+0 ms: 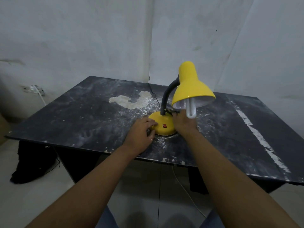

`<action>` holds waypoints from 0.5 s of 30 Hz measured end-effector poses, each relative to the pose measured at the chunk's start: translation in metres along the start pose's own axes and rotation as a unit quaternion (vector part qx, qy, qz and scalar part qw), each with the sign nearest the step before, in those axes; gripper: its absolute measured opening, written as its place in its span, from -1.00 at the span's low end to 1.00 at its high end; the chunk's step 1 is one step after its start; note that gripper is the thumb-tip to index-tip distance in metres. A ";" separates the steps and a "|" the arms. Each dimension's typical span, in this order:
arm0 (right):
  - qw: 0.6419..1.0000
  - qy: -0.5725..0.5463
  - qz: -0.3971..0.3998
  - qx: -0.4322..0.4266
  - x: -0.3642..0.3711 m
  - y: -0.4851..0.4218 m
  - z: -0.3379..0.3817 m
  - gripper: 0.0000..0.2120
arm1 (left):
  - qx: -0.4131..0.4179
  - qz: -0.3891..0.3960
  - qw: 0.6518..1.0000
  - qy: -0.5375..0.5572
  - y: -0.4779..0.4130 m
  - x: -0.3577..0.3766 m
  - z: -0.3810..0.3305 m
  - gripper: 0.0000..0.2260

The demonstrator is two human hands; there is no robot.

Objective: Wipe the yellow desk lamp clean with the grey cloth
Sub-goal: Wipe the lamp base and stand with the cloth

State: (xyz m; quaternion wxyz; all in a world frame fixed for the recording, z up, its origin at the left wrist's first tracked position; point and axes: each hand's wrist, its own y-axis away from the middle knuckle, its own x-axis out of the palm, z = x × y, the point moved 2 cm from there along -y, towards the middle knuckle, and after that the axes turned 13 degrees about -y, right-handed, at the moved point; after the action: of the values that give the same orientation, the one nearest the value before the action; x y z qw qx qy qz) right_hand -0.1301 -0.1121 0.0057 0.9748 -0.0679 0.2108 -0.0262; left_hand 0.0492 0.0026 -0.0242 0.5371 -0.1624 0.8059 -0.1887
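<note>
The yellow desk lamp (192,89) stands on a dark, dusty table (79,116). It has a grey bent neck, a round yellow base (162,128) with a red switch, and a white bulb (190,111) hanging out of the shade. My left hand (141,134) lies on the base's left edge with its fingers curled over it. My right hand (184,124) is at the base's right rear, below the shade. A dark bit of the grey cloth (171,111) shows past its fingertips, beside the neck. The rest of the cloth is hidden by that hand.
White dust and a pale peeled patch (131,101) cover the tabletop behind the lamp. The lamp's black cord (153,94) runs back to the wall. A black garment (32,162) hangs off the table's left side, and a white cable (185,191) trails on the floor.
</note>
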 end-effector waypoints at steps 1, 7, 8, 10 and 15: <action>0.999 0.038 0.034 -0.011 0.005 -0.005 0.003 -0.68 | 0.001 -0.001 1.000 -0.003 0.000 0.001 0.001 -0.67; 0.986 0.120 0.111 -0.024 0.003 -0.012 0.009 -0.61 | 0.005 -0.004 1.000 -0.004 0.000 0.006 0.005 -0.63; 0.990 0.101 0.094 -0.019 0.002 -0.009 0.006 -0.62 | 0.004 -0.006 1.000 -0.001 0.001 0.006 0.006 -0.63; 0.996 0.061 0.062 -0.022 0.003 0.004 0.001 -0.61 | 0.003 -0.013 1.000 0.007 0.001 0.007 0.006 -0.63; 0.981 0.122 0.015 -0.153 0.002 0.045 0.003 -0.53 | -0.012 -0.022 0.999 0.043 0.005 0.005 0.005 -0.61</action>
State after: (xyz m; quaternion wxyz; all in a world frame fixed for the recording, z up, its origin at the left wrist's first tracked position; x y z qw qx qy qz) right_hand -0.1256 -0.0676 0.0010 0.9201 -0.2089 0.3310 0.0129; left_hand 0.0515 0.0035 -0.0325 0.4957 -0.1776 0.8268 -0.1978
